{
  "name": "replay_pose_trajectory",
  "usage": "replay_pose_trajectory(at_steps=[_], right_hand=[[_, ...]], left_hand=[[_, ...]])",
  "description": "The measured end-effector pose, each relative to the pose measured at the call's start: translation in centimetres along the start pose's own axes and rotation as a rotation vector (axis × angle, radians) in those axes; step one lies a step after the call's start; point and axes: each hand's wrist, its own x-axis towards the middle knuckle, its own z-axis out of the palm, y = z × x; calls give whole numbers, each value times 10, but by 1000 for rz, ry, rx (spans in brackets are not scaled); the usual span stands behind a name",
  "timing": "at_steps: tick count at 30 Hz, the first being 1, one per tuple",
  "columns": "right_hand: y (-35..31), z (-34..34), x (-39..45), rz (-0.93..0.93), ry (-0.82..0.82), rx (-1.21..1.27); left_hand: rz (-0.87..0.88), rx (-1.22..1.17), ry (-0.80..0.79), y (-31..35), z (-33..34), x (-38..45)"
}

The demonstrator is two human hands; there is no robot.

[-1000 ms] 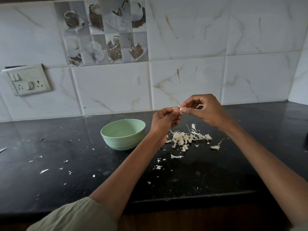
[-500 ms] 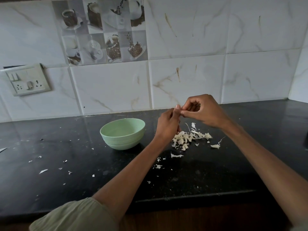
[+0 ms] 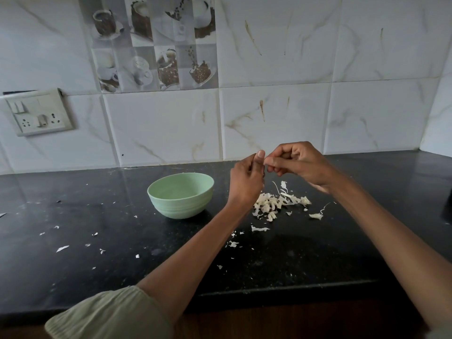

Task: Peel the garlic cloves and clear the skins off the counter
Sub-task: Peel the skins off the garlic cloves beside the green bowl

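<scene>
Both hands are raised together above the black counter (image 3: 102, 243). My left hand (image 3: 245, 182) has its fingers curled round a garlic clove that is almost fully hidden inside them. My right hand (image 3: 299, 165) pinches at the clove's top, thumb and forefinger pressed against my left thumb. Directly below the hands lies a pile of white garlic skins (image 3: 275, 204). A pale green bowl (image 3: 181, 195) stands to the left of the hands; its contents cannot be seen.
Small skin flakes (image 3: 62, 248) are scattered over the counter's left and middle. A curled skin strip (image 3: 318, 214) lies right of the pile. A switch and socket plate (image 3: 39, 113) is on the tiled wall at the left. The counter's front edge runs below my forearms.
The hands have closed tighter together and risen slightly; the white bit of clove seen between the fingertips a second ago is now hidden. Pile and bowl are unmoved.
</scene>
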Motion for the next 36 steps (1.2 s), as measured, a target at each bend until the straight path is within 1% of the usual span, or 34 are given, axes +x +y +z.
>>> replay_pose_trajectory(at_steps=[9, 17, 25, 31, 36], right_hand=[[3, -2, 1, 48, -19, 137], [6, -3, 2, 100, -41, 192], [10, -3, 4, 103, 12, 257], [11, -6, 4, 106, 35, 262], [10, -9, 3, 77, 96, 270]], left_hand=[[27, -21, 1, 3, 1, -2], [40, -33, -32, 6, 1, -3], [11, -36, -32, 4, 1, 2], [-3, 50, -31, -6, -8, 7], [47, 227, -83, -9, -12, 6]])
